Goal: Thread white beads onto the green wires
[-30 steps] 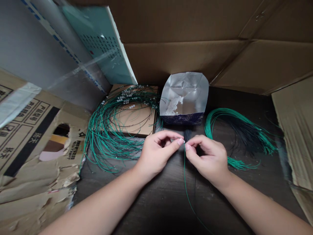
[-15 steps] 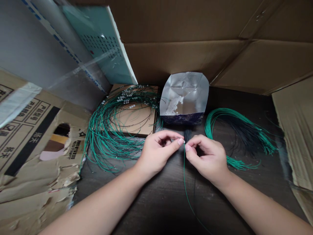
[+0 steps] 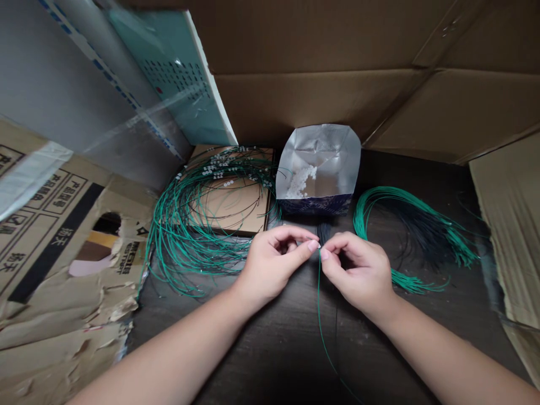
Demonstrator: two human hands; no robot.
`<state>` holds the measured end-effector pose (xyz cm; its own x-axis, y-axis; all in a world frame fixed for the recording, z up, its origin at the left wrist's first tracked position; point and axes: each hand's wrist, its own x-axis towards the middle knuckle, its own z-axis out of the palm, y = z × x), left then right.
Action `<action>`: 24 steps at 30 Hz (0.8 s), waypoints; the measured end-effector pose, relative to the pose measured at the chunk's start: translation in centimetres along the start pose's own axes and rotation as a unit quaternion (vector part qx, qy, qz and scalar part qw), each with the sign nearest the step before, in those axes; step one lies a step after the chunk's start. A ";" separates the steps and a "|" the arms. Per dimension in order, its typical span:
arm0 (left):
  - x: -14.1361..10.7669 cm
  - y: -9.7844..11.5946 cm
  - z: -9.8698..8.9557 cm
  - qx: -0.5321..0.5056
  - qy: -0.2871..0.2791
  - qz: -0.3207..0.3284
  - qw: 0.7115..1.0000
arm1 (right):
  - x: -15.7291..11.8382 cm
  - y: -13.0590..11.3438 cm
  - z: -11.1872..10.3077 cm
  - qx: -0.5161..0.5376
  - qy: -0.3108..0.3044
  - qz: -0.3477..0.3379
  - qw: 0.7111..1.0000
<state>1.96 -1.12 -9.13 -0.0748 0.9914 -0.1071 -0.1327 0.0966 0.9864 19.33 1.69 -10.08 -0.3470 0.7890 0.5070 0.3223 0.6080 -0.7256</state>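
Observation:
My left hand pinches a tiny white piece between thumb and forefinger, mostly covered by the fingertips. Touching it at the fingertips, my right hand is closed on the upper end of a green wire, which hangs down and curves toward the bottom edge. Just behind the hands, an open silver-lined bag holds small white pieces. A dark wire bundle shows between the hands and the bag.
At left, looped green wires with white ends lie over a brown box. Another green wire bundle lies at right, beside black wires. Cardboard walls surround the dark table.
Both hands stay nearly in place, with their pinched fingertips shifted very slightly. The hanging green wire has moved a little to the right near its top.

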 end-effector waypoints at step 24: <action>0.0 0.0 0.0 -0.003 0.000 -0.005 1.000 | 0.0 -0.1 -0.1 0.004 -0.013 -0.006 1.000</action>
<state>1.95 -1.16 -9.11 -0.0729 0.9904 -0.1177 -0.1387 0.1068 0.9846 19.35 1.69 -10.00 -0.3736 0.7785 0.5044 0.3114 0.6175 -0.7223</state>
